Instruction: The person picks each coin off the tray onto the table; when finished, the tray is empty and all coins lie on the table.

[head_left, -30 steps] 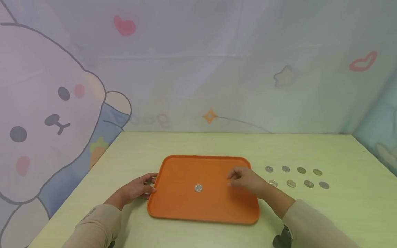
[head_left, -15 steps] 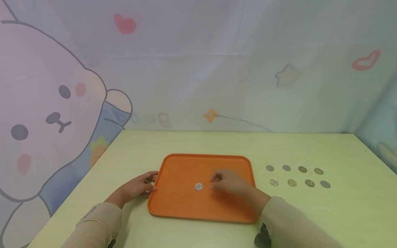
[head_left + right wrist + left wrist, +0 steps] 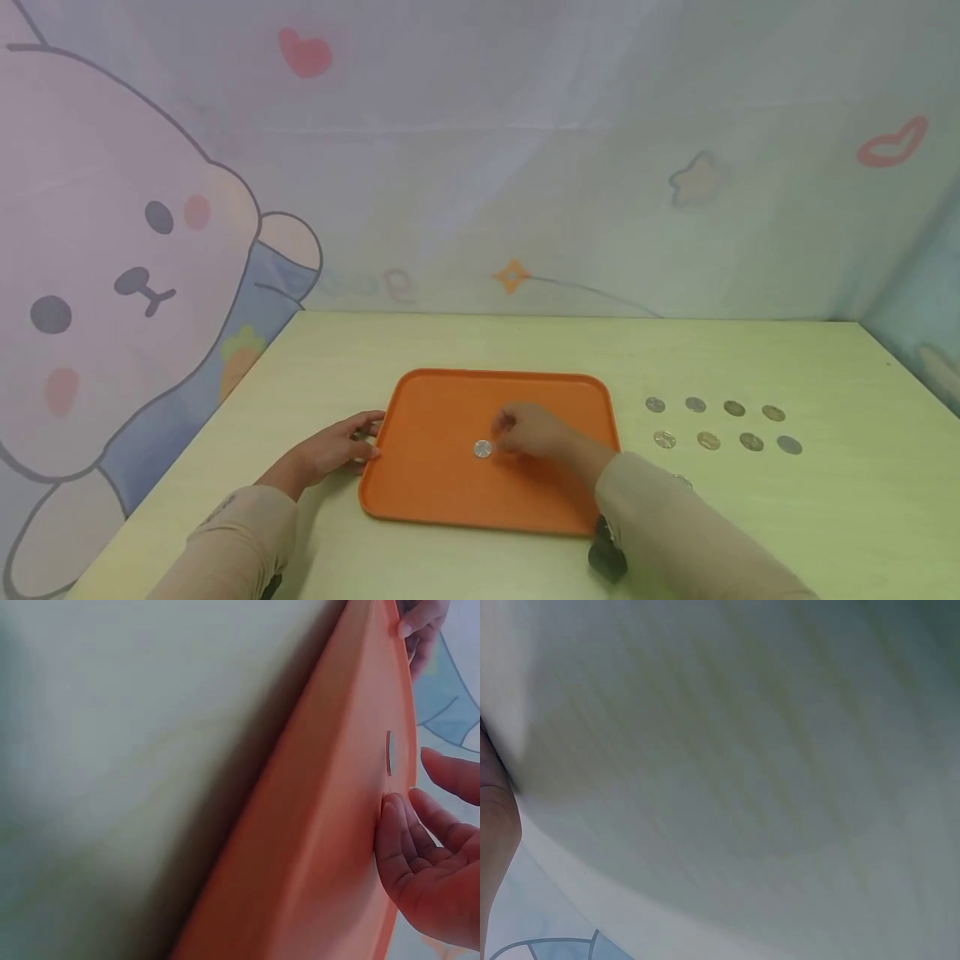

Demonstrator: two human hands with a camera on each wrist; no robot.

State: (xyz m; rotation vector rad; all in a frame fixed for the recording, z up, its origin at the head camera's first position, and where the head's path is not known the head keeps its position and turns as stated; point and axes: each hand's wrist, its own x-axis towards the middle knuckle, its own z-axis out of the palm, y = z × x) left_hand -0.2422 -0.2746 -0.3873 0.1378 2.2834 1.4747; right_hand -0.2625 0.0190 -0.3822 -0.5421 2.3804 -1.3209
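An orange tray lies on the table with one silvery coin near its middle. At the tray's left edge my left hand holds the rim, its thumb over the top. My right hand is low over the tray, just right of the coin. In the right wrist view, the thumb and index finger of that hand are apart, the other fingers loosely bent, close by the coin. Nothing shows between those fingers. The left wrist view has mostly pale tabletop, with part of a hand at its left edge.
Right of the tray, several coins lie in two rows, among them a silver coin and a plain grey coin. Another coin peeks out beside the right sleeve. A printed cloth hangs behind the table.
My right hand has moved left across the tray, from its right side to beside the coin. My left hand stays at the rim. A coin now shows beside the right sleeve.
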